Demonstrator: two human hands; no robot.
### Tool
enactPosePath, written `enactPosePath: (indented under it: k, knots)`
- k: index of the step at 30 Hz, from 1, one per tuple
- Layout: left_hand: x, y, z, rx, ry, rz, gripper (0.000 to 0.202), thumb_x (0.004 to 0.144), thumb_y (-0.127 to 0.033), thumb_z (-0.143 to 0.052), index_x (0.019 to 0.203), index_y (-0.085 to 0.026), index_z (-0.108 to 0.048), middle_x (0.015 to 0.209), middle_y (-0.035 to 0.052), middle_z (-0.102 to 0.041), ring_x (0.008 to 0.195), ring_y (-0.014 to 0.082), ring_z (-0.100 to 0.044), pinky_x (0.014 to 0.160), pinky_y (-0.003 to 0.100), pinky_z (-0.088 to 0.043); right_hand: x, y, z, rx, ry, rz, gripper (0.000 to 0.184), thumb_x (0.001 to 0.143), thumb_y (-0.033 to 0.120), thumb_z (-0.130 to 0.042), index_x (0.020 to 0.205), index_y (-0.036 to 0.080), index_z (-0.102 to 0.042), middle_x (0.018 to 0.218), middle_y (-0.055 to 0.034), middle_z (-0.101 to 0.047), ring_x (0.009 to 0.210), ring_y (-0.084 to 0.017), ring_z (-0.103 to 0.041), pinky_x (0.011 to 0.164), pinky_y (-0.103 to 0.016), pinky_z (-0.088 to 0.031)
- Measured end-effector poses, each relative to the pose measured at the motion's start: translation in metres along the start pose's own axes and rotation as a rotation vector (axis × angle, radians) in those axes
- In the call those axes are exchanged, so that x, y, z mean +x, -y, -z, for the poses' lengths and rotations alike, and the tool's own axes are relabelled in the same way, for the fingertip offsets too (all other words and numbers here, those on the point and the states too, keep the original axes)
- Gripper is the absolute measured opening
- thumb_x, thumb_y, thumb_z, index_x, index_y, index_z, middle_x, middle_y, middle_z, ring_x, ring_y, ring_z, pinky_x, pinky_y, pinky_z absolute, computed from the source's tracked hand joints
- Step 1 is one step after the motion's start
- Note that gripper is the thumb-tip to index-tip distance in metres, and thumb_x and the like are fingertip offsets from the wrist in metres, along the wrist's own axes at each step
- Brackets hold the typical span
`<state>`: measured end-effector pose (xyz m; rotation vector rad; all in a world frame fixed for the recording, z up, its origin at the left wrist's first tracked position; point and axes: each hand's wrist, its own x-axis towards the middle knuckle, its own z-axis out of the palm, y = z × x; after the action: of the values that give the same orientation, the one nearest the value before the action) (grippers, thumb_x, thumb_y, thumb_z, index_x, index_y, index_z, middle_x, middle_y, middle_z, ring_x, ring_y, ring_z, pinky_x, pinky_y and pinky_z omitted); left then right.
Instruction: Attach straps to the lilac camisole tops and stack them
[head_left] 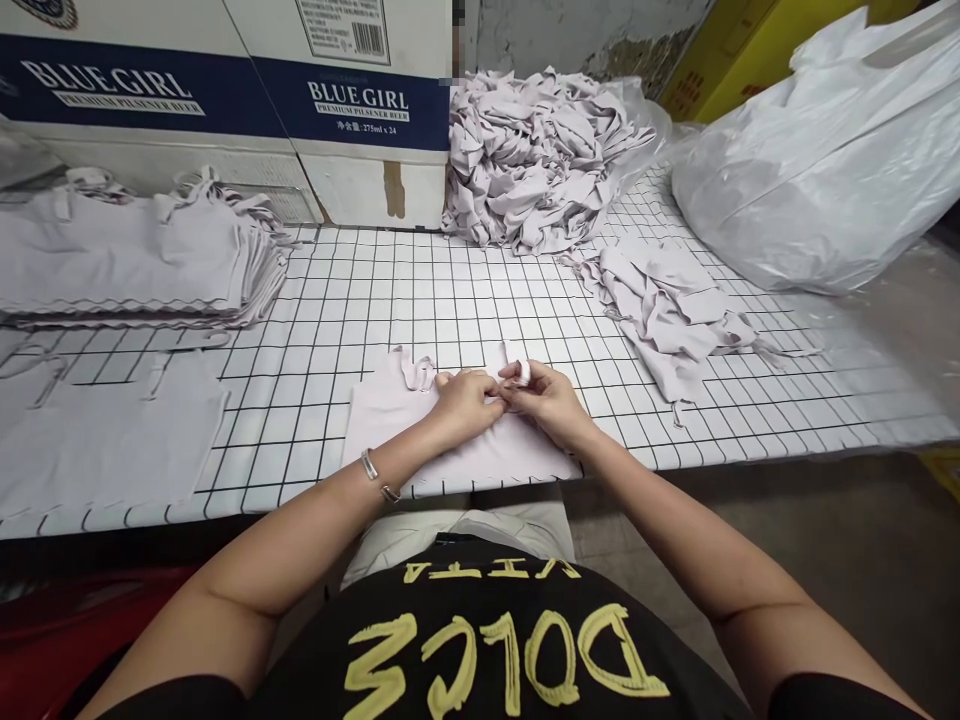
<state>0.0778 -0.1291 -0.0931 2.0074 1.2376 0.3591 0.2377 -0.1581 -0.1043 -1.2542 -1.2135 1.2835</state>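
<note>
Pinching a curled strap [523, 373] of a pale pink garment [386, 430] in the right hand [551, 405], just beside the left hand [469, 405] with its thumb and fingers drawn together, on the near edge of the checked counter [450, 300]. Cannot tell whether gripping fabric on the left. Surrounded by a garment stack [127, 250] and a single flat piece [112, 430] at left, a loose heap [667, 300] at right, and behind, a big pile [532, 165] beside a carton [367, 190].
</note>
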Motion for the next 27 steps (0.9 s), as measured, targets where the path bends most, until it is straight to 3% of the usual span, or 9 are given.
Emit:
enactPosePath:
  k: [3,6,9,13,16,18,21,24,27]
  knots:
    - [0.001,0.003,-0.005,0.075,0.012,-0.057,0.016,0.084,-0.033,-0.064,0.08,-0.018,-0.067,0.092,0.0064,-0.069,0.102,0.0279,-0.055,0.092,0.046,-0.029,0.02,0.017,0.004,0.07,0.101,-0.132,0.032,0.07,0.037,-0.075,0.093,0.017,-0.064,0.083,-0.0033,-0.067,0.07,-0.013,-0.058,0.064,-0.028,-0.046]
    - [-0.001,0.002,-0.008,0.203,-0.003,-0.078,0.019,0.084,-0.035,-0.065,0.09,-0.017,-0.066,0.1,0.0077,-0.067,0.106,0.0292,-0.053,0.091,0.046,-0.03,0.053,0.028,0.007,-0.025,-0.017,-0.139,0.028,0.069,0.034,-0.075,0.084,0.015,-0.062,0.077,-0.003,-0.065,0.065,-0.011,-0.055,0.058,-0.025,-0.04]
    - [-0.018,0.006,0.002,0.322,-0.13,-0.096,0.042,0.082,-0.04,-0.068,0.116,-0.019,-0.058,0.118,0.0105,-0.06,0.113,0.0303,-0.049,0.094,0.047,-0.029,0.068,0.034,0.016,-0.337,-0.17,-0.095,0.026,0.072,0.03,-0.07,0.091,0.017,-0.059,0.08,-0.0031,-0.063,0.07,-0.014,-0.057,0.06,-0.026,-0.039]
    - [-0.076,0.038,0.036,0.442,-0.354,0.094,0.049,0.09,-0.051,-0.051,0.127,-0.02,-0.049,0.122,0.0127,-0.057,0.112,0.0297,-0.049,0.097,0.046,-0.029,0.021,0.037,0.042,-0.979,-0.328,0.012,0.031,0.077,0.048,-0.065,0.086,0.021,-0.055,0.082,-0.0043,-0.062,0.073,-0.019,-0.056,0.061,-0.029,-0.035]
    - [-0.123,0.068,0.055,0.535,-0.363,0.383,0.051,0.086,-0.062,-0.047,0.107,-0.017,-0.056,0.107,0.0139,-0.06,0.103,0.0334,-0.052,0.09,0.049,-0.033,-0.038,0.031,0.052,-1.083,-0.111,-0.278,0.042,0.07,0.062,-0.066,0.075,0.022,-0.053,0.07,-0.0026,-0.061,0.061,-0.018,-0.053,0.054,-0.028,-0.031]
    - [-0.141,0.08,0.059,0.536,-0.314,0.457,0.045,0.084,-0.062,-0.046,0.095,-0.019,-0.056,0.101,0.0125,-0.06,0.1,0.0334,-0.054,0.087,0.048,-0.035,-0.066,0.024,0.046,-1.068,-0.046,-0.326,0.038,0.072,0.056,-0.066,0.07,0.022,-0.051,0.069,-0.002,-0.061,0.061,-0.018,-0.053,0.054,-0.027,-0.031]
    - [-0.145,0.083,0.06,0.438,-0.284,0.417,0.031,0.089,-0.049,-0.04,0.079,-0.021,-0.05,0.088,0.0077,-0.06,0.091,0.0282,-0.056,0.079,0.04,-0.038,-0.079,0.019,0.035,-0.886,-0.079,-0.255,0.03,0.081,0.045,-0.056,0.067,0.022,-0.045,0.068,-0.0012,-0.061,0.063,-0.017,-0.054,0.057,-0.028,-0.035]
    - [-0.136,0.072,0.066,0.129,-0.324,0.366,0.035,0.086,-0.055,-0.042,0.073,-0.022,-0.041,0.063,-0.0005,-0.05,0.062,0.0193,-0.051,0.061,0.029,-0.038,-0.078,0.025,0.036,-0.538,-0.134,-0.206,0.028,0.089,0.047,-0.043,0.076,0.022,-0.042,0.073,-0.0021,-0.064,0.064,-0.017,-0.058,0.061,-0.028,-0.04]
    - [-0.123,0.056,0.077,-0.243,-0.367,0.314,0.048,0.075,-0.07,-0.053,0.078,-0.023,-0.043,0.052,-0.0064,-0.042,0.047,0.0127,-0.04,0.047,0.021,-0.031,-0.082,0.028,0.038,-0.676,-0.203,-0.141,0.034,0.08,0.053,-0.057,0.087,0.021,-0.048,0.086,-0.0063,-0.066,0.077,-0.022,-0.06,0.071,-0.034,-0.044]
